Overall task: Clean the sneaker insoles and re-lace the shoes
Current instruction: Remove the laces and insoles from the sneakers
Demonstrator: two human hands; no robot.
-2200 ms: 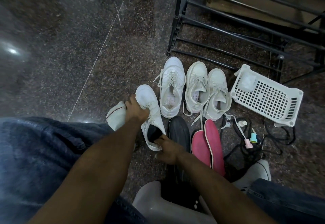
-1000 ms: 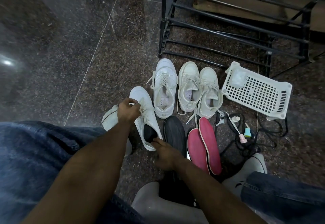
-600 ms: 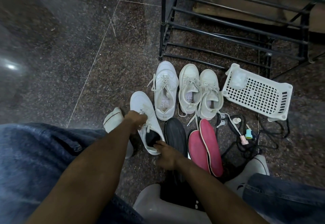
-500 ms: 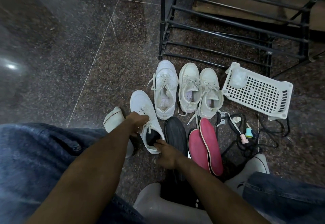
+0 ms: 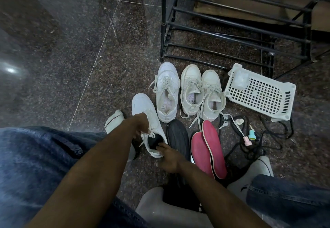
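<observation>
A white sneaker (image 5: pixel 142 105) lies on the floor in front of me, toe pointing away, with a dark insole showing in its opening. My left hand (image 5: pixel 141 125) grips it at the tongue and laces. My right hand (image 5: pixel 167 156) holds the heel rim, fingertips at the edge of the opening. A loose black insole (image 5: pixel 178 134) lies just right of this shoe. Two pink insoles (image 5: pixel 211 149) lie further right, overlapping. Three more white sneakers (image 5: pixel 167 86) (image 5: pixel 190 83) (image 5: pixel 212 86) stand in a row behind, their laces loose.
A white perforated basket (image 5: pixel 259 95) lies at the right, with black laces (image 5: pixel 278 131) and small bottles (image 5: pixel 250 136) beside it. A black metal shoe rack (image 5: pixel 232 31) stands behind. My socked feet (image 5: pixel 114 122) (image 5: pixel 260 167) and a grey stool (image 5: pixel 160 208) are near.
My left hand slid from the sneaker's toe back to its tongue and laces. My right hand stayed at the heel. The sneaker hardly shifted.
</observation>
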